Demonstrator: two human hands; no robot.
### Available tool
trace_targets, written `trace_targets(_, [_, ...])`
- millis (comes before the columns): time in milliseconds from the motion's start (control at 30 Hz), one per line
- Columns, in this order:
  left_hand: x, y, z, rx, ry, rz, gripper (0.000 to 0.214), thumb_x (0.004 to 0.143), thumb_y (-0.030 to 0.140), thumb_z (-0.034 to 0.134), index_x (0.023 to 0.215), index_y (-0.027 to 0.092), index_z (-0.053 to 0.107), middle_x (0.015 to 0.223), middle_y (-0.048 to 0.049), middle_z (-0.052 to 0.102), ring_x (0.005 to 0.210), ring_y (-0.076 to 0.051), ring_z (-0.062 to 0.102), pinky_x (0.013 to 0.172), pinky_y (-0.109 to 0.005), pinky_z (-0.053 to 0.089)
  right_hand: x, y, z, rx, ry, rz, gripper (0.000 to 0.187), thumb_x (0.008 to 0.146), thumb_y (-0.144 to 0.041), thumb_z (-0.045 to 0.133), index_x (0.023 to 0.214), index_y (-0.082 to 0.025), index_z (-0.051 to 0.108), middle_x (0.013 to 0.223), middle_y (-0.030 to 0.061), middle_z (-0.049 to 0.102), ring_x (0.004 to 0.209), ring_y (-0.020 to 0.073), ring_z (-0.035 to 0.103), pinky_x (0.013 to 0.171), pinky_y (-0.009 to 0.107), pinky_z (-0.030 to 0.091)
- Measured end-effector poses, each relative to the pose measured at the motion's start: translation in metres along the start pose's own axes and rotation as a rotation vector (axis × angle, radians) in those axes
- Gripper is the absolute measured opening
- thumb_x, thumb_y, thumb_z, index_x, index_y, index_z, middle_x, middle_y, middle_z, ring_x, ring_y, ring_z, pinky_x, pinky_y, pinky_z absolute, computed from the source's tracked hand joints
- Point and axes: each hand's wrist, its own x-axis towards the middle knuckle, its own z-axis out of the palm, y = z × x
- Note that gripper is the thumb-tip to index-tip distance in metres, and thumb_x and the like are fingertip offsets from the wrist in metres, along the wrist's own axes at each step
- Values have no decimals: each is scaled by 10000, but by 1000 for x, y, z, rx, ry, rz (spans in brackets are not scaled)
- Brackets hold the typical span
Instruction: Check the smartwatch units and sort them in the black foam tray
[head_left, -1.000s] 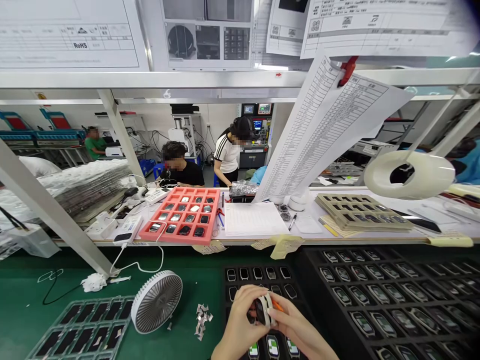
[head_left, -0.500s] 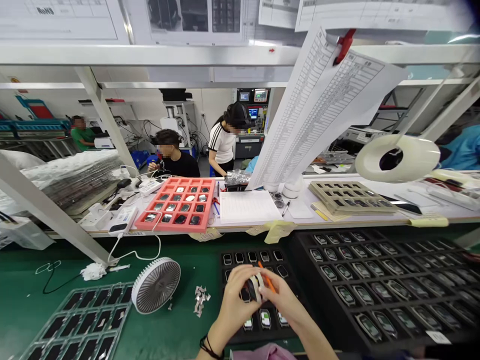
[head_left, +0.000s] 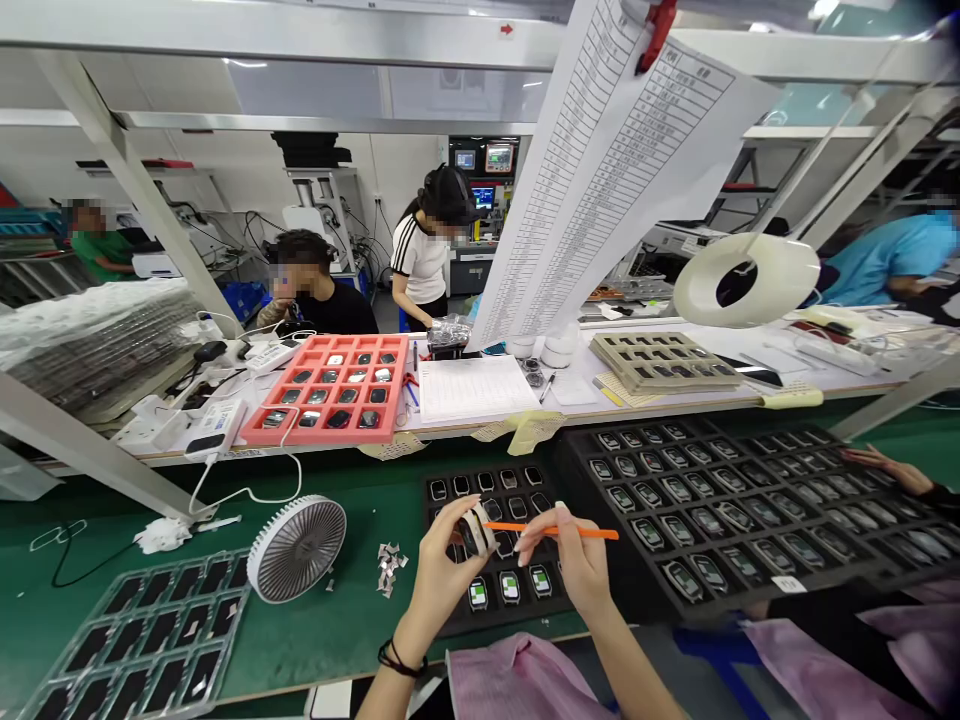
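My left hand (head_left: 448, 548) grips a watch case (head_left: 480, 530) by its edges, thumb below and fingers above, tilted on its side over the black foam tray (head_left: 450, 625). Between the fingers of my right hand (head_left: 574, 555) is an orange stick (head_left: 589, 531), thin and nearly level. Its left tip meets or nearly meets the watch case's side. Beneath both hands, the tray's slots hold several watch cases, and the lower row has green and white on the faces (head_left: 511, 586).
Right of my hands lie larger black trays of watch cases (head_left: 649, 533), with a co-worker's hand (head_left: 889, 466) at their far side. On the left are a white fan (head_left: 298, 550), silvery scraps (head_left: 388, 568) and a clear tray (head_left: 161, 630). A red tray (head_left: 322, 390) sits on the shelf.
My right hand has drawn away rightward from the watch case, and the orange stick has swung from steep to nearly level. The view has shifted, bringing a co-worker's hand into sight at right.
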Motion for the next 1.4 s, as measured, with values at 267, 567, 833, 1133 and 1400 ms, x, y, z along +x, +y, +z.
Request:
trace_targets(267, [-2,3,1,14,8,20,444,739,176,659,1173,228,577,1203,-105,623,1075,-261,601,695,-300,542,-2,-8,2,-87,68,-72,540,945,-483,357,625,-186,677,530,55,662,449,173,610,504,313,504])
trace_targets(567, [-3,4,2,41,28,53,417,726,149,645,1136,206,593,1157,-110,647,1059,-261,613,724,-327,552,-1,-9,4,-250,47,-174,568,945,-505,321,609,-205,667,515,47,646,450,162,602,506,302,500])
trace_targets(833, [-2,12,5,20,7,41,444,705,117,617,1139,212,599,1164,-92,648,1039,-248,623,713,-308,550,-1,-8,7,-165,-26,-122,542,949,-473,345,636,-195,689,512,41,649,487,171,615,568,308,504])
trace_targets(1133, [-1,8,10,30,24,63,502,662,55,575,1136,218,598,1160,-80,653,995,-236,636,672,-288,542,-5,-2,9,-156,-114,-141,540,967,-436,318,714,-196,730,533,42,662,522,173,632,563,298,501])
trace_targets(1400, [0,6,14,36,-4,63,499,678,70,603,1153,223,589,1169,-80,646,1062,-244,612,751,-320,547,-2,-2,7,-161,-34,-236,524,978,-377,310,697,-187,709,509,27,653,468,152,613,540,279,513])
